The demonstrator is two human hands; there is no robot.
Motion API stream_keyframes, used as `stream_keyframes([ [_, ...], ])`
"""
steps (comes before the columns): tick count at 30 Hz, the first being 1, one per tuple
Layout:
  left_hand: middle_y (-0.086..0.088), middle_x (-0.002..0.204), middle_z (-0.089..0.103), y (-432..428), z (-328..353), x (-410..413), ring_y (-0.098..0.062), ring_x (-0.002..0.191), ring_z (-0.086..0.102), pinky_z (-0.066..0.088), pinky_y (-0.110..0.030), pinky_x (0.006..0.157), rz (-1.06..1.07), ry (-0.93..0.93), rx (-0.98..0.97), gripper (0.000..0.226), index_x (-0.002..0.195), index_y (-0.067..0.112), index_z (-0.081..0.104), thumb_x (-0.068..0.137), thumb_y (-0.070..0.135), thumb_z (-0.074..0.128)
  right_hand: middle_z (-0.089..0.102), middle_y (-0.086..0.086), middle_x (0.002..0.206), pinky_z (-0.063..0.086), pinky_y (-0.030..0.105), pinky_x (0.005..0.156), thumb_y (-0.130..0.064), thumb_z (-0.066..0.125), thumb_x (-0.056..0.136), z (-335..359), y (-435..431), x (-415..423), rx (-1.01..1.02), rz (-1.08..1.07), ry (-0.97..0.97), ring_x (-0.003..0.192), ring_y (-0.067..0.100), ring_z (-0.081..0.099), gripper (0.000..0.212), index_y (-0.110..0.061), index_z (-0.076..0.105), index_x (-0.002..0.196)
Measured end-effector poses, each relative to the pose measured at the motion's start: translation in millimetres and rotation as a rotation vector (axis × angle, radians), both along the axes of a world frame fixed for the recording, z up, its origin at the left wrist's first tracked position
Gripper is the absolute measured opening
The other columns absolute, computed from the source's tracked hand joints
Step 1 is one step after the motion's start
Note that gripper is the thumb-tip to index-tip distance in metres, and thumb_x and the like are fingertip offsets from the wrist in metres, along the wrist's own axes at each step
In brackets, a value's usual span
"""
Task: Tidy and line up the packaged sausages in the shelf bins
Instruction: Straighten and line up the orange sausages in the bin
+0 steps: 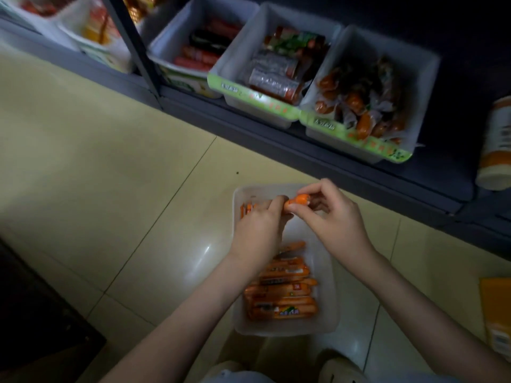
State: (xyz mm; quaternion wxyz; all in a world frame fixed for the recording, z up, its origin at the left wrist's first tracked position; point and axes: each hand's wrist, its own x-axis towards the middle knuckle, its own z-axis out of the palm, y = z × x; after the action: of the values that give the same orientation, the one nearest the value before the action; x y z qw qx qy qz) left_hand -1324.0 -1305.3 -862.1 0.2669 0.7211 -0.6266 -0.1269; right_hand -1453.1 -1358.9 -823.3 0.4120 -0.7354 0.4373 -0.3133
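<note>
1. The white bin (pixel 329 272) sat on the tiled floor (pixel 110 161) just in front of the shelf (pixel 249 125), not in its slot. The step in hand looked like relaying its orange packaged sausages one at a time.
2. The right grip (pixel 334 217) was closed in a pinch, thumb and fingertips round a single orange sausage (pixel 298 200), held just above the far end of the bin.
3. The left grip (pixel 257 225) lay over the far left corner, fingers bent down onto a short row of sausages (pixel 246 210) and close to the end of the held one. Whether it clasped them or only steadied them could not be told.
4. A loose stack of sausages (pixel 279 288) filled the near half of the bin, roughly crosswise and not squared up. The stretch between stack and far row looked bare, so the job seemed partly done.
5. On the shelf, the left shelf bin (pixel 171 37), middle shelf bin (pixel 249 40) and right shelf bin (pixel 423 78) held other packaged sausages. Those in the right one looked jumbled.
6. The next move probably called for laying the held sausage parallel against the far row, with the left fingers keeping that row from rolling, then drawing another from the stack.
</note>
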Motion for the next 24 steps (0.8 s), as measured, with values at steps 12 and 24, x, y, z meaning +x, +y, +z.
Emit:
stream_keyframes([
  [12,-0.011,0.077,0.069,14,108,15,-0.018,0.078,0.052,0.038,-0.025,0.058,-0.15,0.095,-0.291,0.024,0.098,0.002,0.067,0.083,0.016,0.054,0.065,-0.01,0.099,0.047,0.028,0.089,-0.019,0.067,0.083,97,16,-2,-0.326,0.343,-0.296,0.098,0.015,0.06,0.021,-0.024,0.066,0.103],
  [24,0.004,0.078,0.072,25,161,1,-0.006,0.081,0.068,0.053,-0.025,0.078,0.004,0.551,-0.196,0.014,0.101,0.018,0.064,0.087,0.016,0.065,0.064,-0.012,0.105,0.046,0.016,0.086,-0.011,0.059,0.09,115,13,-6,-0.212,0.225,-0.245,0.102,0.006,0.06,0.025,-0.031,0.064,0.105],
])
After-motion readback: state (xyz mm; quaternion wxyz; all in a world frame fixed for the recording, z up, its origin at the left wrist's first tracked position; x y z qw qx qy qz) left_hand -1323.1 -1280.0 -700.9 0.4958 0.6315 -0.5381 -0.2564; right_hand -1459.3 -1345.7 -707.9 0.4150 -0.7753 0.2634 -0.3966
